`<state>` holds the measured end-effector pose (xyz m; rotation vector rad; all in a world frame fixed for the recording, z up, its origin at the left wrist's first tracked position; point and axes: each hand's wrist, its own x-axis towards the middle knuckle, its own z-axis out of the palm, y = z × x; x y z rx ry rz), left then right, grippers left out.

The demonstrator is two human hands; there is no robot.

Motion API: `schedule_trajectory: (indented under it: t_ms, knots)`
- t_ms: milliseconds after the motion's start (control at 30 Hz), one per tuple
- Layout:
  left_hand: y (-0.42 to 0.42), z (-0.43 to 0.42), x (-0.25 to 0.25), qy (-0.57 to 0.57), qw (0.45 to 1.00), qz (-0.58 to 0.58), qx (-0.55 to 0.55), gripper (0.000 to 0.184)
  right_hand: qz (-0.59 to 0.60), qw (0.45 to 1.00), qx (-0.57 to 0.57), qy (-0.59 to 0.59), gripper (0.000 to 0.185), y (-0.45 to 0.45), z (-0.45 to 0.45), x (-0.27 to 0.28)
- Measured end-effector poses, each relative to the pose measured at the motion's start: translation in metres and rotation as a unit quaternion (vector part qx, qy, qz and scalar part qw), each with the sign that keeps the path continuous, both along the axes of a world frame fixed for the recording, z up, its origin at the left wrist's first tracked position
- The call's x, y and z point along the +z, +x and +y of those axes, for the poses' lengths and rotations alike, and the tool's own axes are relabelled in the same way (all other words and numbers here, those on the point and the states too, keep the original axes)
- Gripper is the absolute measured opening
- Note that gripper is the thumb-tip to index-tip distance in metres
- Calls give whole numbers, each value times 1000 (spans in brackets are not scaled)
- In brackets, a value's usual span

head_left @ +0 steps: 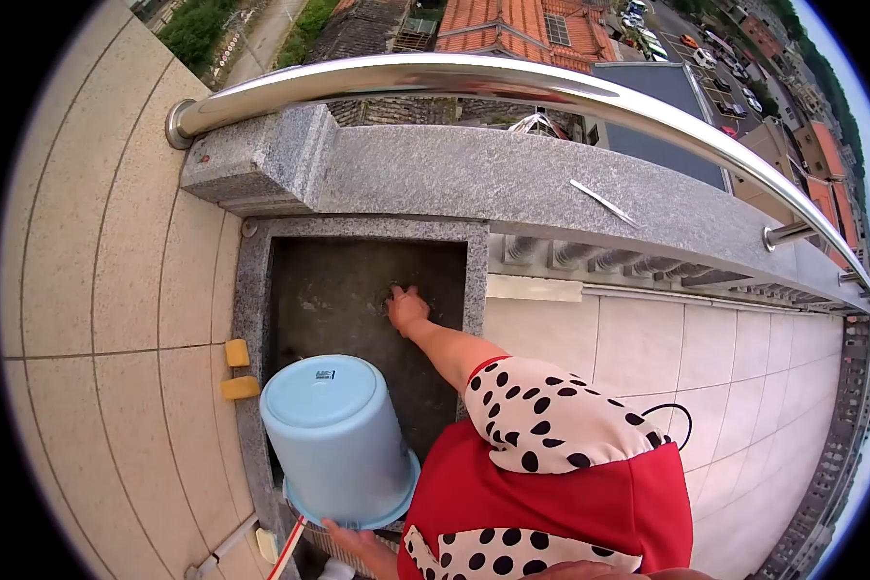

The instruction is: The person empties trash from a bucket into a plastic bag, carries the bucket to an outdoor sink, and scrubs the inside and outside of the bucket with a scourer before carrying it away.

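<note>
A light blue bucket (pixel 336 440) is upside down over the near left part of a stone-edged basin (pixel 475 280). My left hand (pixel 358 544) is at the bucket's rim, with part of the fingers hidden by it. My right hand (pixel 409 309) reaches down to the dark basin floor, fingers somewhat apart, with nothing visible in it. Whether water covers the floor is hard to tell. Two yellow sponges (pixel 237 353) (pixel 241 388) lie on the basin's left edge.
Beyond the basin runs a granite ledge (pixel 425 174) with a steel rail (pixel 435 72) above it. A white strip (pixel 604 203) lies on the ledge. Tiled wall (pixel 126 261) rises at left; pale floor tiles (pixel 638 338) extend right. A red-and-white stick (pixel 288 549) is at the bottom.
</note>
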<state>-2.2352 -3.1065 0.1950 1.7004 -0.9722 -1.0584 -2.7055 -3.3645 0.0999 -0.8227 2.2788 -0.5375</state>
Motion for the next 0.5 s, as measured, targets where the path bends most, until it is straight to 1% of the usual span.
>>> schedule_trajectory:
  t_ms: [33,67,100,133,167,200,233,267,300,333,367,400,467,500]
  knots:
    - [3,1,-5,-19,1000,-18,-2,85,-78,993,92,4,32,3,-2,9]
    - [5,2,-11,-36,999,-24,11,74,-195,957,208,-49,38,9,-11,-4]
    - [6,3,-13,-44,999,-24,15,68,-220,932,219,-186,43,35,-14,-36]
    - [8,4,-15,-52,998,-25,20,63,-386,876,219,-189,45,39,-9,9]
    - [8,5,-11,-50,998,-20,13,64,-471,819,243,-222,41,44,-4,42]
    - [-2,1,4,-25,999,13,44,64,-454,795,317,-248,40,36,3,93]
    - [-11,-4,18,-1,996,47,76,65,-482,756,344,-281,38,44,4,107]
    - [-36,-19,38,43,982,112,147,65,-381,759,415,-327,35,40,10,144]
    - [-53,-28,51,87,956,177,218,65,-375,726,467,-340,34,40,14,172]
    - [-59,-32,56,95,955,181,216,65,-344,691,512,-377,33,46,15,190]
    - [-62,-34,61,102,954,183,214,64,-331,686,531,-371,32,51,19,210]
    - [-63,-35,64,109,953,185,213,63,-302,696,540,-365,32,56,17,223]
    - [-66,-28,67,102,989,49,99,64,-245,724,537,-358,32,77,2,225]
    - [-66,-27,69,99,990,45,89,64,-217,742,524,-356,32,90,-9,219]
